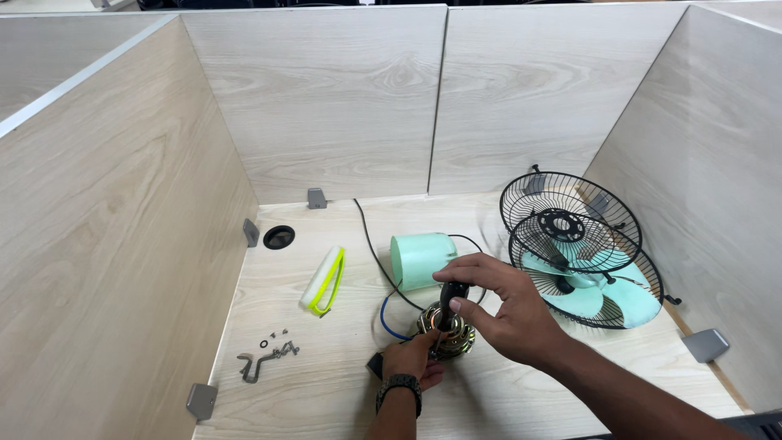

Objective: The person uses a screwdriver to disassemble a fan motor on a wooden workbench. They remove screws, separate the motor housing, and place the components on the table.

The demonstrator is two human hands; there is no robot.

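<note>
Closest to my viewpoint, my left hand (414,358), wearing a dark wristwatch (399,383), closes its fingers against the near side of the fan motor (446,330), which sits on the wooden surface (342,383) at front centre. My right hand (501,314) reaches in from the right and pinches the black screwdriver handle (452,297) between thumb and fingers; the handle stands roughly upright over the motor. I cannot tell where the tip seats.

Just behind the motor lies the mint-green motor housing (422,259), on its side with its hollow hidden from view. A black cable (371,244) runs past it toward the rear partition, and a blue wire (387,322) loops left of the motor.

To the right, two black wire guards (570,216) lean together, with the mint-green blade (595,293) inside the nearer one. On the left lie a white and yellow-green handle piece (326,279), then small screws and a metal bracket (265,358). Wooden partitions (326,98) enclose the surface on three sides.
</note>
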